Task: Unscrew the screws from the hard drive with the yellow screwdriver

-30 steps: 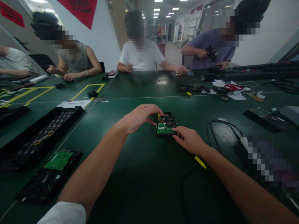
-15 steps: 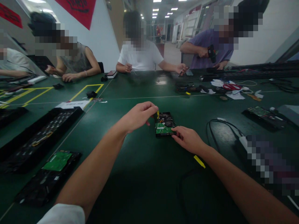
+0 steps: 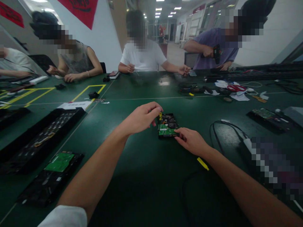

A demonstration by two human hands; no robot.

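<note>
A black hard drive with a green circuit board (image 3: 165, 130) lies on the dark green table (image 3: 142, 176) in front of me. My left hand (image 3: 148, 116) is over the drive's upper left corner, its fingers pinched on a small yellow item (image 3: 160, 116). At the drive's lower right edge, my right hand (image 3: 189, 138) grips the side between thumb and fingers. A yellow strip (image 3: 203, 164) lies under my right forearm.
On the left are a long black tray (image 3: 40, 142) and another drive with a green board (image 3: 59, 162). To the right are a third drive (image 3: 270, 119) and black cables (image 3: 215, 138). Several people work across the table.
The view has shifted slightly. My left hand has dipped a little at the drive's corner with the yellow item; my right hand keeps its hold on the drive.
</note>
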